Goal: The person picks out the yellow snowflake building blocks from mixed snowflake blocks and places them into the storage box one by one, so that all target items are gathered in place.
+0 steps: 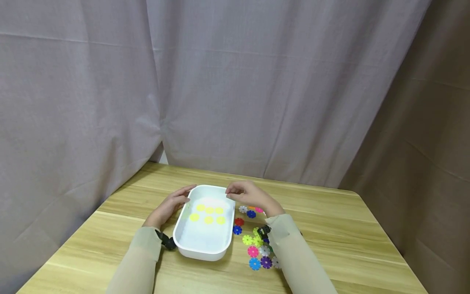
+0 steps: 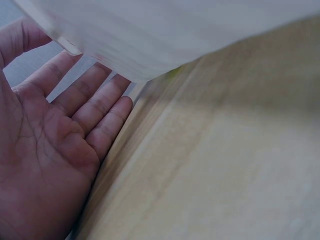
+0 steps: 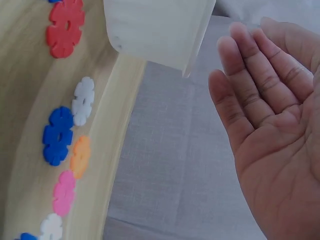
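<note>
A white plastic tray (image 1: 203, 241) sits on the table with several yellow notched discs (image 1: 208, 220) lying flat inside. My left hand (image 1: 170, 206) is at the tray's left side, its fingers extended along the wall near the far corner. In the left wrist view, the fingers (image 2: 95, 105) are nearly straight beside the tray's outer wall (image 2: 150, 40), and the thumb is by the rim. Over the far right corner hovers my right hand (image 1: 249, 194). The right wrist view shows its fingers (image 3: 255, 75) loosely extended, apart from the tray (image 3: 155, 30), with nothing visible in them.
Right of the tray, notched discs in many colours lie scattered, among them a red disc (image 1: 239, 221), a purple disc (image 1: 266, 262) and a light blue disc (image 1: 255, 263). My right forearm (image 1: 297, 253) partly covers them. Grey curtains (image 1: 235, 90) hang behind the wooden table (image 1: 330, 228).
</note>
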`<state>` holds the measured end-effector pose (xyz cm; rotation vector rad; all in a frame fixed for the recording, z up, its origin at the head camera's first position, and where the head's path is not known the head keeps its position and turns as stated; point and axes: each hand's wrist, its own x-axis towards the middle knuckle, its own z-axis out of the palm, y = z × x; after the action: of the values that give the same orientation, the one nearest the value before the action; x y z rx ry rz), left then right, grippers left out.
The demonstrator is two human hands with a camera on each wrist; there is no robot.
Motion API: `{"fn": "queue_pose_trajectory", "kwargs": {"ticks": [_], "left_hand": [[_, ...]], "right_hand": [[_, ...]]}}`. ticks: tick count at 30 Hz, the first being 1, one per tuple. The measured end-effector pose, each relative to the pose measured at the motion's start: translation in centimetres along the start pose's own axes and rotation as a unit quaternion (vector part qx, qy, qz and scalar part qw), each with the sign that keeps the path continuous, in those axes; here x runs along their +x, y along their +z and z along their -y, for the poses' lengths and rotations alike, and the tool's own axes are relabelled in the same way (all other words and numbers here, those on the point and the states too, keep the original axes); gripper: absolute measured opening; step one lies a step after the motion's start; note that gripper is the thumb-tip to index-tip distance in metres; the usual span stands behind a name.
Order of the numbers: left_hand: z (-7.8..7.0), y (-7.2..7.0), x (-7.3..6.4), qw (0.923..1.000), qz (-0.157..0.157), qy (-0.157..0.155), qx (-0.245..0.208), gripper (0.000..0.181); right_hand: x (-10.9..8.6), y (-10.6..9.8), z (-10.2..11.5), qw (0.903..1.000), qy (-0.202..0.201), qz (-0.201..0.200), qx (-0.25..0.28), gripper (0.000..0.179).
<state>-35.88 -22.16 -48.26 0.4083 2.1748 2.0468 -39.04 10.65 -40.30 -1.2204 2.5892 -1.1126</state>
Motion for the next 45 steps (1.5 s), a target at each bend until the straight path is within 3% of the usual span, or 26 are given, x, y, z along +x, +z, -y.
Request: {"fn": "queue_pose_trajectory", "kwargs": {"ticks": [11,18,27,32,40,45], "left_hand": [[0.0,-0.1,0.3,1.0,0.0,0.002,0.004,0.058],[0.1,-0.1,0.3,1.0,0.005,0.005,0.004,0.059],[0.1,0.3,0.4,1.0,-0.003,-0.003,0.003,0.059],[0.0,0.3,0.6,1.0,-0.003,-0.004,0.003,0.06],[0.3,0.0,0.8,1.0,0.005,0.001,0.001,0.06],[0.3,0.0,0.8,1.0,0.001,0.0,0.002,0.06]], "right_hand": [[-3.3,-1.1,-1.0,0.9986,0.002,-0.044,0.028,0.02],[-4.7,-1.8,-1.8,0.9988,0.006,-0.044,0.02,0.022],[-7.2,-2.4,-3.3,0.9999,0.014,-0.008,-0.004,0.017],[-8.8,-2.5,-4.5,0.9992,0.039,0.011,-0.002,0.02],[-10.6,-1.4,-5.5,0.9935,0.077,0.083,-0.015,0.015],[-10.7,-1.1,-5.7,0.9945,0.052,0.082,-0.039,0.014]]}}
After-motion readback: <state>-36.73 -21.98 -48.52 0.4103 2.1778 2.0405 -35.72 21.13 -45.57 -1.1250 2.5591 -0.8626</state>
